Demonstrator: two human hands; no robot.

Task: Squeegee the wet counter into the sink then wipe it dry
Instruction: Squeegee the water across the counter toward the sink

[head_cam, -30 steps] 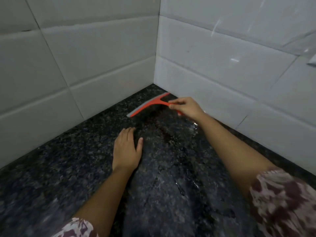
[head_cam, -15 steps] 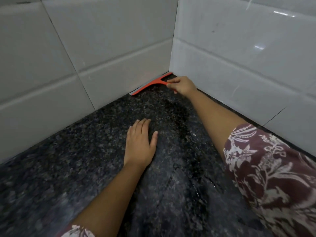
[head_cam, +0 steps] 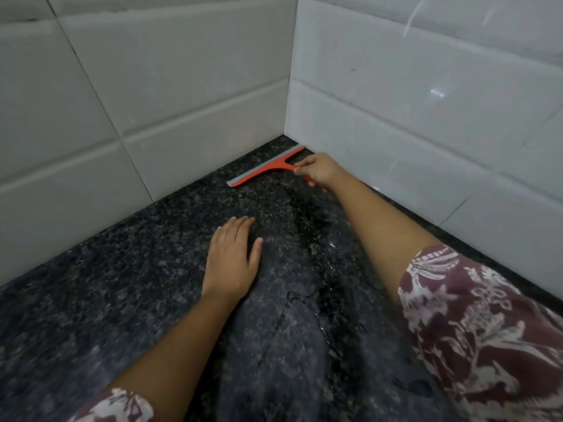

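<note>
An orange squeegee (head_cam: 265, 171) with a grey rubber blade lies on the dark speckled granite counter (head_cam: 122, 284), its blade close to the left tiled wall near the corner. My right hand (head_cam: 320, 170) is shut on its handle, arm stretched across the counter. Flat on the stone, my left hand (head_cam: 233, 257) rests palm down with fingers together, a good way in front of the blade. A wet streak with thin water lines (head_cam: 307, 226) runs down the counter between my arms. The sink is out of view.
White tiled walls (head_cam: 182, 86) meet in a corner (head_cam: 289, 117) just behind the squeegee and bound the counter at the back and right. My patterned maroon sleeve (head_cam: 472, 324) covers the lower right.
My right hand pushed the squeegee back from mid-counter into the corner by the left wall, then drew it slightly off the wall. My left hand stayed flat on the stone.
</note>
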